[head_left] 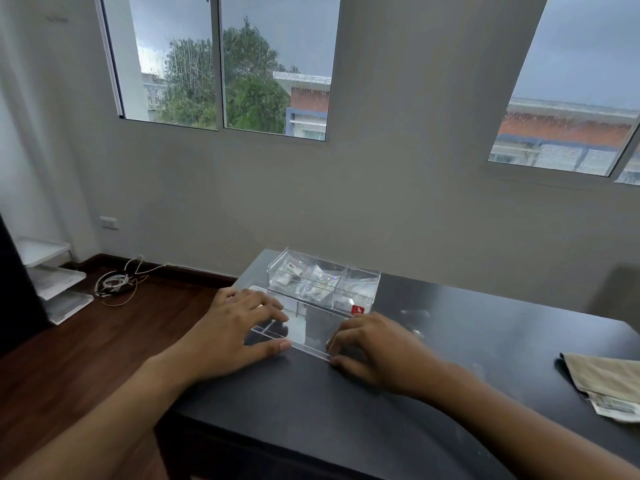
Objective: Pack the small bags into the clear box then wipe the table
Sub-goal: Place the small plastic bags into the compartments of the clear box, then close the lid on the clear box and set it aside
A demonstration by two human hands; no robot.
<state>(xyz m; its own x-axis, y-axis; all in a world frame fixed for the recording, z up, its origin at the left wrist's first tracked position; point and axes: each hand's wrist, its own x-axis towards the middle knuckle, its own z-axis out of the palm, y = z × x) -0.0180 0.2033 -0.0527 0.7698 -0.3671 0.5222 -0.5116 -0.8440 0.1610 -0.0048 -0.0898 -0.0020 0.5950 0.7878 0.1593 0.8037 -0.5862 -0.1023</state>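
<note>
A clear acrylic box (360,277) with several compartments stands at the far left corner of the black table (450,393). Small clear bags (317,280) lie inside its compartments. A red sticker (357,310) marks its near right corner. In front of the box a clear flat lid (304,329) is held just above the table. My left hand (235,327) grips the lid's left end, thumb at the near edge. My right hand (374,344) grips its right end.
A beige cloth (609,379) lies at the table's right edge, with a printed packet (616,408) under its near corner. On the wooden floor at left are coiled white cables (116,282) and stacked white trays (55,282). The wall with windows is right behind the table.
</note>
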